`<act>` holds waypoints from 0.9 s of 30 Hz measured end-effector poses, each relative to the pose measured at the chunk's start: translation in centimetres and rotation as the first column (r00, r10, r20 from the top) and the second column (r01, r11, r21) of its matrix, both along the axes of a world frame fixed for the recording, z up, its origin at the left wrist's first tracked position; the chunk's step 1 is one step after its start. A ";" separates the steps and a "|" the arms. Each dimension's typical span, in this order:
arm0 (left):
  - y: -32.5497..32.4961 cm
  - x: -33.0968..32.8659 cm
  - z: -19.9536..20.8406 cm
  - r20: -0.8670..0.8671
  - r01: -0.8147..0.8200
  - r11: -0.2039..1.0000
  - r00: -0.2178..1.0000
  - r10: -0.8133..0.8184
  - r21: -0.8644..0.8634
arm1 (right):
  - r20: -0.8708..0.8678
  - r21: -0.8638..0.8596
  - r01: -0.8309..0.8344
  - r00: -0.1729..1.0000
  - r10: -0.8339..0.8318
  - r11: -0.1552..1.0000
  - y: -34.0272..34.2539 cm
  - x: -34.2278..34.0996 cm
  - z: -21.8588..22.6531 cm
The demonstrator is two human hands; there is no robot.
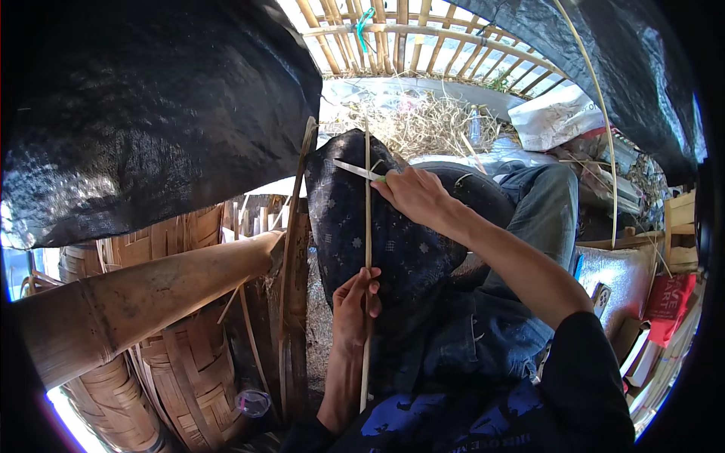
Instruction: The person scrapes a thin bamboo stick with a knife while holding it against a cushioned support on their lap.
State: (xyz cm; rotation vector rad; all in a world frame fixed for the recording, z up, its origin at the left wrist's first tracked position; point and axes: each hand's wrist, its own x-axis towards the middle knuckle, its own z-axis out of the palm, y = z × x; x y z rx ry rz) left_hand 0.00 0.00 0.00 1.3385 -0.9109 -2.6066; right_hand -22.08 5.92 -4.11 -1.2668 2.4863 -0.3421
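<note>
My left hand (353, 306) pinches a long, thin bamboo strip (368, 226) that runs upright in front of my body. Higher up, my right hand (418, 198) is closed round the green handle of a knife (353, 168). The pale blade points left and lies across the strip; whether its edge bites into the strip I cannot tell. Under both hands a dark patterned cloth (340, 234) covers my lap and leg. A small curled shaving (377, 164) shows beside the strip, close to the blade.
A thick bamboo pole (151, 298) juts in from the left above woven bamboo baskets (185, 370). Black sheeting (151, 113) hangs over them. Ahead lies a heap of shavings (419, 121) before a slatted bamboo fence (423, 41). A red bag (669, 308) sits at the right.
</note>
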 end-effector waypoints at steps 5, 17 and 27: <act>1.4 0.1 0.6 0.009 0.030 0.999 1.000 -0.029 -0.013 | 0.261 -0.011 0.154 0.954 -0.146 0.988 0.2 -4.3 -1.2; 0.3 -0.6 1.1 0.088 0.067 0.991 0.995 -0.057 -0.113 | 0.334 -0.237 0.066 0.942 0.018 0.969 5.9 2.3 4.3; 0.9 -1.3 1.8 0.142 0.129 0.969 0.985 -0.101 -0.211 | 0.147 -0.071 -0.012 0.989 0.022 0.997 5.2 3.4 2.6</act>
